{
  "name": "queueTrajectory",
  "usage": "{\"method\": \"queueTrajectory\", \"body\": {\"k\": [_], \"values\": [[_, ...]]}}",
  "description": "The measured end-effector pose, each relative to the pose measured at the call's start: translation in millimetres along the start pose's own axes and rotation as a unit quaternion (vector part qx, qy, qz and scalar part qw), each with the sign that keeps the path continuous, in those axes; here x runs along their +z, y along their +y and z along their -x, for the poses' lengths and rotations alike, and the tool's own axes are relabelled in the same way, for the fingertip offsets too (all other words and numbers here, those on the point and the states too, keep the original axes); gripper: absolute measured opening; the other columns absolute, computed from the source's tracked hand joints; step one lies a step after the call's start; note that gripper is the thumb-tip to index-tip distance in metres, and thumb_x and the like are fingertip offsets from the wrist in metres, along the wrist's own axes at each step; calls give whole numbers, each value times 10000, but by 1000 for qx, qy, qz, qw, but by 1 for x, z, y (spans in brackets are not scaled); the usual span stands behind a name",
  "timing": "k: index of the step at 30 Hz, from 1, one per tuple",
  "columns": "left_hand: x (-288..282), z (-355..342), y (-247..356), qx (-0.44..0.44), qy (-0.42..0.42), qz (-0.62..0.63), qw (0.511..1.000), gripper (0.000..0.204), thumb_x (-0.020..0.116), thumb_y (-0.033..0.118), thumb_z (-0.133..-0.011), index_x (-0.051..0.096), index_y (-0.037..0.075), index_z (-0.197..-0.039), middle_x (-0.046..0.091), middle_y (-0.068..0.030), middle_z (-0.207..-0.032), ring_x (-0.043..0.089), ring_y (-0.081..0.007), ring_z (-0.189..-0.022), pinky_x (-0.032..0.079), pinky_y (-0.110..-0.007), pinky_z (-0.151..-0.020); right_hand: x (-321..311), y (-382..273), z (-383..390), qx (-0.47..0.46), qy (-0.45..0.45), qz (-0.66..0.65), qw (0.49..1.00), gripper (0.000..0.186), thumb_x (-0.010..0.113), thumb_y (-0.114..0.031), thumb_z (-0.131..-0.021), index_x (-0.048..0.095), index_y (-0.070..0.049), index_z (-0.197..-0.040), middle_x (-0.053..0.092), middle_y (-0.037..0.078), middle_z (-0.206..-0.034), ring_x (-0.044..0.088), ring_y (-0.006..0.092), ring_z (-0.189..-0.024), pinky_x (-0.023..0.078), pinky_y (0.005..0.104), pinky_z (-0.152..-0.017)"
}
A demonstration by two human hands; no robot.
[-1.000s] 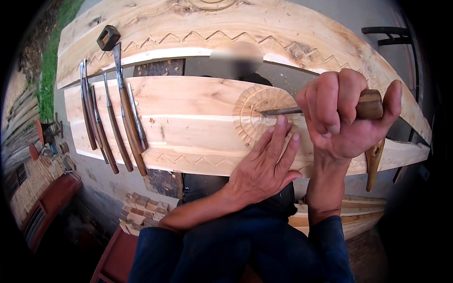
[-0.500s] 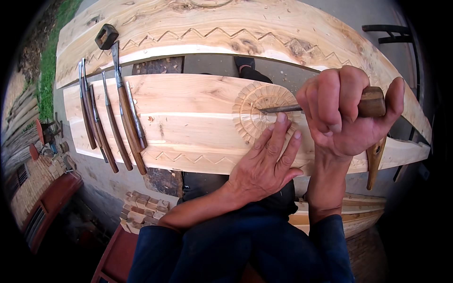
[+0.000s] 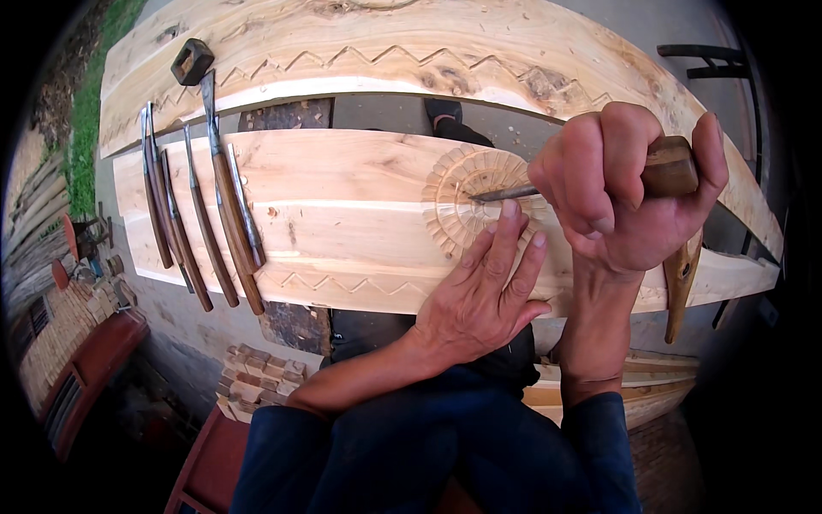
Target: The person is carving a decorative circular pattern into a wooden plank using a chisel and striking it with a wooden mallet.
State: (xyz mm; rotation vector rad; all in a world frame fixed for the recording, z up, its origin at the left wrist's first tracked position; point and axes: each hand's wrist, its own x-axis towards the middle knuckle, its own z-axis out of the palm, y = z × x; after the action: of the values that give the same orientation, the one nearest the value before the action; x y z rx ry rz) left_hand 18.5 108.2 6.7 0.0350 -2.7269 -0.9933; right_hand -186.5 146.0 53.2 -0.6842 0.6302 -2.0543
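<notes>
Chisel (image 3: 507, 194) is resting in the right hand (image 3: 629, 188), whose fingers are curling firmly around it; its blade is coming out on the left side of this hand, and its thick handle is showing between the fingers and the thumb. The tip is pointing at the inner part of the rosette (image 3: 462, 176), to the left of the right hand and a little ahead of the left fingertips. The left hand (image 3: 471, 300) is lying flat, with its fingers slightly spread and gripping nothing. Its longest finger is ending just beside the blade; I cannot tell if these 2 are touching.

The board (image 3: 342, 184), which is carrying the rosette, is lying under the left hand and is extending to both sides of it. A zigzag (image 3: 342, 281) is running along its near edge, left of the left hand. Well to the left of both hands, a row of tools (image 3: 211, 236) is lying across the board. Past these tools, a dark block (image 3: 192, 62) is sitting on the far board (image 3: 342, 21), which is lying ahead of both hands. In the gap between the 2 boards, ahead of the left hand, a shoe (image 3: 443, 110) is showing. Just nearer than the right hand, brown wood (image 3: 679, 289) with 1 hole is crossing the board's near edge.
</notes>
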Motion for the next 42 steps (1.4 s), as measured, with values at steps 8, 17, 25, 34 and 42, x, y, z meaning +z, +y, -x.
{"method": "queueTrajectory", "body": {"k": [8, 17, 25, 34, 42], "values": [[-4, -1, 3, -12, 20, 9, 1000, 846, 786, 428, -978, 496, -90, -1581, 487, -388, -1624, 577, -430, -1490, 479, -486, -1242, 2, 2, -14, 38, 0, 32, 999, 702, 210, -655, -1138, 399, -165, -672, 470, 24, -544, 267, 88, -373, 245, 254, -388], [0, 15, -1, 125, 138, 91, 978, 479, 923, 317, -912, 765, -33, -1200, 787, -225, -1229, 808, -360, -1090, 679, -429, -961, 17, 12, -28, 75, 63, 41, 994, 701, 189, -651, -1134, 387, -168, -667, 449, 27, -538, 264, 91, -396, 244, 263, -420], [0, 20, -6, 153, 159, 90, 971, 404, 922, 285, -919, 769, -5, -1156, 812, -158, -1061, 820, -300, -951, 692, -391, -842, 34, 8, -8, 51, 58, 106, 991, 720, 150, -643, -1135, 402, -156, -668, 479, 40, -548, 297, 102, -419, 272, 264, -422], [-35, 37, 1, 173, 99, 87, 976, 339, 891, 331, -958, 789, 57, -1130, 791, -69, -930, 757, -182, -774, 612, -266, -668, 6, -44, 34, -32, 194, 23, 980, 710, 247, -675, -1142, 393, -164, -672, 469, 27, -570, 274, 105, -383, 266, 248, -434], [-50, 8, -20, -22, 78, -92, 992, 464, 897, 279, -934, 781, 42, -1316, 746, -56, -850, 642, -192, -628, 493, -315, -562, 1, -33, 54, -130, 206, -6, 970, 681, 439, -681, -1110, 427, -168, -662, 445, -25, -573, 355, 80, -363, 266, 264, -445]]}}
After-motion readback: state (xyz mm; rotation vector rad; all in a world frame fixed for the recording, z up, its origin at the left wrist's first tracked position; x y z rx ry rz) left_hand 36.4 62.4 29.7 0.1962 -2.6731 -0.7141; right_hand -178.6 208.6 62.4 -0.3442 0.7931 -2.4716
